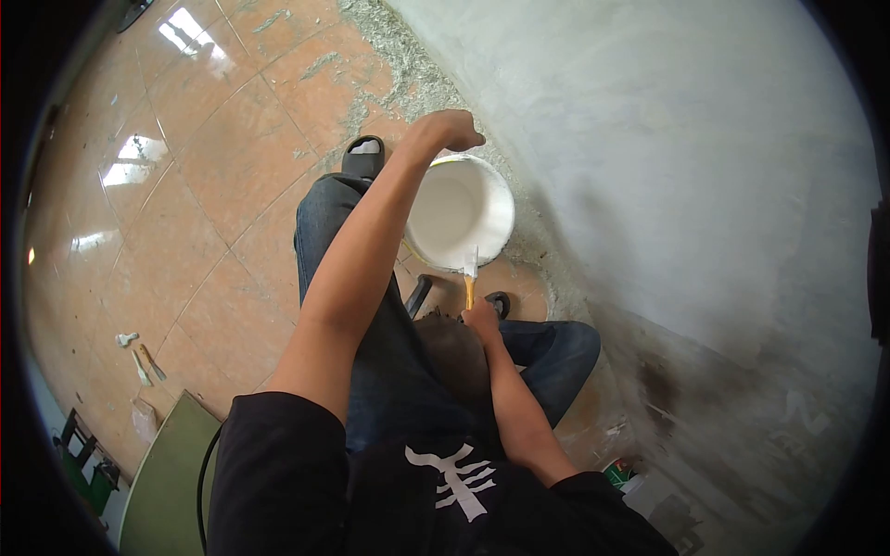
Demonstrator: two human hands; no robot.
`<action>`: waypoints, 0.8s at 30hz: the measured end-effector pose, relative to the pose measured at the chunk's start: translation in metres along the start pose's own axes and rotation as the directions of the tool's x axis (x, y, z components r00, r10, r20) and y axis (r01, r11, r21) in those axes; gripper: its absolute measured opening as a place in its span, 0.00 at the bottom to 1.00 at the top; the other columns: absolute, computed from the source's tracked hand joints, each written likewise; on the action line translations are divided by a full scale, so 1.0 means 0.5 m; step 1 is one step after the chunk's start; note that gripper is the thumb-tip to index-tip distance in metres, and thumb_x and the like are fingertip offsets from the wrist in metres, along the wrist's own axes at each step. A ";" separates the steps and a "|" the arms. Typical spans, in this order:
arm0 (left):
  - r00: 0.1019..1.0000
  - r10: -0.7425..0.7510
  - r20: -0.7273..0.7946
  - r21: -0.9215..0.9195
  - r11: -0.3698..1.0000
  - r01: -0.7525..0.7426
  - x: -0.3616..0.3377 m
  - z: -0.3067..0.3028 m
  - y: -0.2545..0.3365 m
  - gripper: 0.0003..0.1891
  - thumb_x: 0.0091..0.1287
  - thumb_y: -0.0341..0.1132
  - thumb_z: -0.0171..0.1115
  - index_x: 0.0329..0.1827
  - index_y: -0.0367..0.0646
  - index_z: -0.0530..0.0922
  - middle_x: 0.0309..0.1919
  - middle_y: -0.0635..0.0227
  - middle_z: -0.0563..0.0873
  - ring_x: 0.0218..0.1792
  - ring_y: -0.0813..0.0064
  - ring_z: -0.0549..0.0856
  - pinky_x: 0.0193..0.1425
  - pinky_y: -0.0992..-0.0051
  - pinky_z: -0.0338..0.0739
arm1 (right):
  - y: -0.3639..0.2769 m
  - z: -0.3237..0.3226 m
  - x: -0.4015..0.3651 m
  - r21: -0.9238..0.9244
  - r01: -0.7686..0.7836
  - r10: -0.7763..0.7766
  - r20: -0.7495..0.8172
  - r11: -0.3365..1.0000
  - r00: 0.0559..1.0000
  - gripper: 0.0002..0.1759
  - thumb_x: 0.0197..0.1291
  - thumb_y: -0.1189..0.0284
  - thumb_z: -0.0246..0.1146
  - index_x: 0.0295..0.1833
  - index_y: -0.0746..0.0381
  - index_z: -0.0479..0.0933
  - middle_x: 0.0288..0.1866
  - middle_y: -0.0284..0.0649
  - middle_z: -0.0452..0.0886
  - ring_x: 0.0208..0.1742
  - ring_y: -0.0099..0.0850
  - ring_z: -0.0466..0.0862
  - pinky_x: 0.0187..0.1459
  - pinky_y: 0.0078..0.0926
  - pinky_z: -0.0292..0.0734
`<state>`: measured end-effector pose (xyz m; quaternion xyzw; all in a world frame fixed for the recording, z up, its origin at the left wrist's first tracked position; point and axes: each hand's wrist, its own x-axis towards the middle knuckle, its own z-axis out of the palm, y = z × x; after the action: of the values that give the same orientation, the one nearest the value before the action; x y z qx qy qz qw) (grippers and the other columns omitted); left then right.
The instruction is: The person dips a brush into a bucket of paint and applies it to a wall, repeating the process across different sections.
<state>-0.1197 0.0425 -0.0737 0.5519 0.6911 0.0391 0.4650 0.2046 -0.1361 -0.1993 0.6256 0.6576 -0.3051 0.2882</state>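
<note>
A white bucket [503, 208] with pale, smooth contents stands between the person's legs, close to the grey wall. My right hand [480, 318] is closed around the yellow handle of a brush or scraper [471, 269], whose whitish end points at the bucket's near rim. Reaching across the bucket's left side, my left hand [453, 130] is above its far rim, near the wall. Its wrist is bent and its fingers are curled together; what they hold, if anything, is hidden.
Scraped debris [408, 65] lies along the foot of the wall [649, 167]. Tools [146, 363] lie on the tiled floor at the left, near a green board [171, 482]. A green and red can [619, 473] is at the lower right.
</note>
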 end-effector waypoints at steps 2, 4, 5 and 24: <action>1.000 -0.009 -0.001 0.003 1.000 0.009 -0.002 0.000 -0.001 0.23 0.57 0.47 0.51 0.45 0.35 0.77 0.47 0.54 0.78 0.48 0.57 0.77 0.50 0.63 0.70 | 0.000 -0.001 0.000 0.003 -0.001 0.001 0.008 1.000 1.000 0.15 0.47 0.69 0.56 0.41 0.66 0.72 0.42 0.54 0.77 0.46 0.50 0.76 0.47 0.42 0.71; 1.000 -0.018 -0.001 -0.004 1.000 0.018 -0.006 -0.002 0.000 0.23 0.57 0.47 0.51 0.45 0.35 0.77 0.46 0.54 0.78 0.48 0.57 0.77 0.50 0.63 0.70 | -0.002 0.001 0.000 0.005 0.001 -0.001 0.020 1.000 1.000 0.16 0.47 0.69 0.56 0.41 0.67 0.72 0.42 0.54 0.77 0.46 0.50 0.76 0.47 0.42 0.71; 1.000 -0.024 0.000 -0.010 1.000 0.024 -0.008 -0.003 0.001 0.23 0.57 0.47 0.51 0.45 0.35 0.77 0.46 0.54 0.78 0.48 0.57 0.77 0.50 0.63 0.70 | -0.002 0.000 0.000 0.010 -0.004 0.004 0.022 1.000 1.000 0.16 0.47 0.69 0.57 0.41 0.67 0.72 0.41 0.55 0.77 0.46 0.50 0.76 0.47 0.42 0.71; 0.999 0.014 -0.034 -0.019 1.000 -0.015 -0.005 -0.002 -0.006 0.22 0.56 0.45 0.51 0.42 0.35 0.77 0.45 0.52 0.79 0.46 0.55 0.77 0.49 0.62 0.70 | -0.025 -0.024 -0.019 0.070 -0.017 0.034 -0.259 0.997 0.965 0.12 0.51 0.69 0.57 0.39 0.67 0.73 0.35 0.53 0.78 0.40 0.49 0.78 0.42 0.43 0.72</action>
<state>-0.1228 0.0396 -0.0731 0.5517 0.6946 0.0585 0.4580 0.1929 -0.1334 -0.1836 0.6779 0.6711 -0.2385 0.1822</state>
